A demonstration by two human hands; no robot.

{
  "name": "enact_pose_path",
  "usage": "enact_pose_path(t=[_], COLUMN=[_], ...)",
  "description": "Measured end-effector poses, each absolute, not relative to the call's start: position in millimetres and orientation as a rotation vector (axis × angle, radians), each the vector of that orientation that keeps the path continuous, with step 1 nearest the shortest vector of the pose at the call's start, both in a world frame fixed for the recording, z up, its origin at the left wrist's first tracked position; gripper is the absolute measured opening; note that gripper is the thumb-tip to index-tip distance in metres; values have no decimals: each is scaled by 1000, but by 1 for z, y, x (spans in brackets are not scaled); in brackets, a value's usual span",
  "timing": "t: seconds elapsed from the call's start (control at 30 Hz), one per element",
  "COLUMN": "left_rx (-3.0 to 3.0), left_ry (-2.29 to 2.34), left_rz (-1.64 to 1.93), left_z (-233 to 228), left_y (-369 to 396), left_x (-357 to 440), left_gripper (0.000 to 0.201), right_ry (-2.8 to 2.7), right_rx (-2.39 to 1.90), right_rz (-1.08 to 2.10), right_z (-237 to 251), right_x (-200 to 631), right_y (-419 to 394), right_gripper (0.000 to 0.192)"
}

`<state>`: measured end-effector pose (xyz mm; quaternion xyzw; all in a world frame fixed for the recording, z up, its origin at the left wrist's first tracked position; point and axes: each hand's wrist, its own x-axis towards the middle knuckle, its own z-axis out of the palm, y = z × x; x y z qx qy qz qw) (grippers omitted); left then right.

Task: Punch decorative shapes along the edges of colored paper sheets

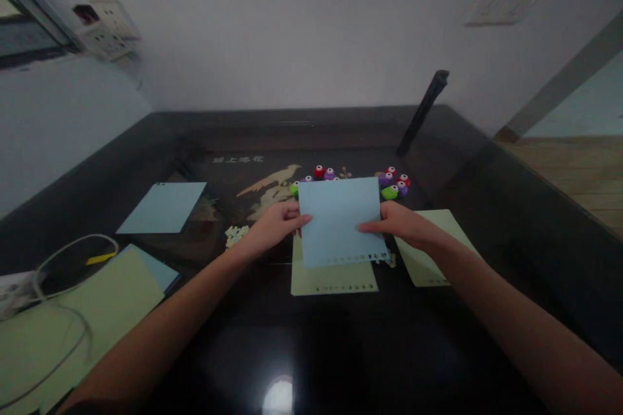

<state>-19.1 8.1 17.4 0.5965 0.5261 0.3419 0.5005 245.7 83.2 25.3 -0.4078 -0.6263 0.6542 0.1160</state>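
Between my two hands is a light blue sheet of paper (341,220) with a row of small punched shapes along its near edge. My left hand (280,224) pinches its left side, thumb on top. On the right side my right hand (396,222) grips it the same way. Under and nearer than the blue sheet lies a pale yellow-green sheet (335,279), also punched along its near edge. Tiny paper cut-outs (390,259) lie by the blue sheet's near right corner. Behind it are several colourful craft punches (329,174), partly hidden by the sheet.
More punches (394,185) stand behind my right hand. Another yellow-green sheet (435,246) lies partly under my right forearm. At left are a blue sheet (165,207), paper scraps (235,235), stacked sheets (87,311) and a white cable (78,238). A black post (423,113) rises at the back right.
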Motion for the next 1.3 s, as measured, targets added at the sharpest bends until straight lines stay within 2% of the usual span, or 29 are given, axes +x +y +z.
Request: enact_pose_path(t=[0.17,0.57,0.63,0.73,0.87,1.03,1.3], left_rx=[1553,1681,1799,1938,1977,2090,2097], left_ry=[1365,1815,1961,2130,2176,2204,2250], left_rz=[977,1213,1128,822,479,339,466], left_z=[17,10,7,1,-5,-5,-13], left_y=[11,42,54,69,78,75,74], left_x=[-22,-53,-58,-61,-58,-51,-47], left_gripper=[29,19,22,36,51,45,27], right_ry=[-1887,-1684,-1634,-1551,-1424,-1366,-1298], right_rx=[-1231,-1338,-1383,-1443,-1440,-1493,-1534], right_rz=[1785,1565,1517,1470,1481,1438,1424], right_z=[29,40,41,40,36,29,26], right_x=[247,285,296,311,324,332,338], right_y=[85,74,69,61,53,53,55], right_gripper=[24,25,26,26,23,20,27])
